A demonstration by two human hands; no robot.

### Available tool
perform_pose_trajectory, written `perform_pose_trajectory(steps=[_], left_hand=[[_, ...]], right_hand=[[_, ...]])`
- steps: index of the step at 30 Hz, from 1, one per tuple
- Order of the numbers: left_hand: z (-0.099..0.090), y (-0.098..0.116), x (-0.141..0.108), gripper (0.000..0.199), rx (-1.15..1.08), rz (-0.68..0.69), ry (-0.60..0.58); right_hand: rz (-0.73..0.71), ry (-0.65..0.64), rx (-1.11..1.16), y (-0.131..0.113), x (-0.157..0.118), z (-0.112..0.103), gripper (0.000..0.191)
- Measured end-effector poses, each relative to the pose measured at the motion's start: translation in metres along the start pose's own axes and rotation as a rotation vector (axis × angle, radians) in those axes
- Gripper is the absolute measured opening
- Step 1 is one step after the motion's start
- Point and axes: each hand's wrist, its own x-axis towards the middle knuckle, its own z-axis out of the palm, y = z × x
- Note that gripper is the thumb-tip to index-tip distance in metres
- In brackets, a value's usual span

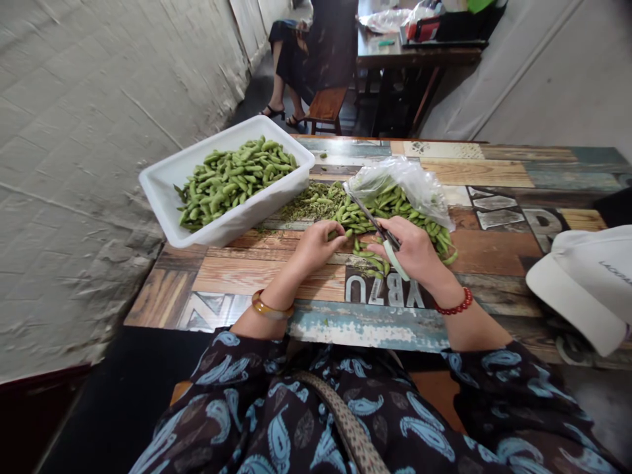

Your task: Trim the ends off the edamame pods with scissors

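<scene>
My left hand (318, 245) is closed in a pinch on a green soybean pod (333, 234), just left of the loose pods. In my right hand (411, 247) is a pair of scissors (364, 209) with pale green handles, its blades pointing up and to the left over the pods. Whether the blades are apart I cannot tell. A heap of soybean pods (405, 209) spills from a clear plastic bag (419, 182) beyond my right hand. Small trimmings (311, 203) lie in a pile behind my left hand. A white plastic tub (237, 222) at left holds many pods.
A white cap (585, 280) lies at the table's right edge. The patterned wooden table (266, 257) meets a rough white wall (89, 145) at left. Beyond it, a person (316, 59) sits on a wooden stool (328, 105) beside another table (419, 58).
</scene>
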Motion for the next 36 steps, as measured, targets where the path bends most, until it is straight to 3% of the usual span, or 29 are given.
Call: perform_pose_trajectory(steps=[5,9,15,19,36], left_hand=[[-0.007,0.012,-0.003,0.031,-0.677,-0.214,-0.026],[-0.007,0.016,-0.005,0.034,-0.883,-0.226,-0.100],[-0.002,0.015,-0.005,0.033,-0.865,-0.187,-0.165],[0.000,0.015,-0.006,0.033,-0.822,-0.173,-0.137],[0.000,0.016,-0.006,0.028,-0.651,-0.010,-0.025]], right_hand=[[0.003,-0.019,-0.005,-0.001,-0.001,0.000,0.044],[0.017,-0.080,0.009,-0.001,-0.002,0.000,0.051],[0.047,-0.181,0.056,-0.007,-0.002,0.001,0.055],[0.059,-0.216,0.031,-0.012,-0.002,0.000,0.055],[-0.002,-0.176,0.100,-0.010,-0.001,0.002,0.052]])
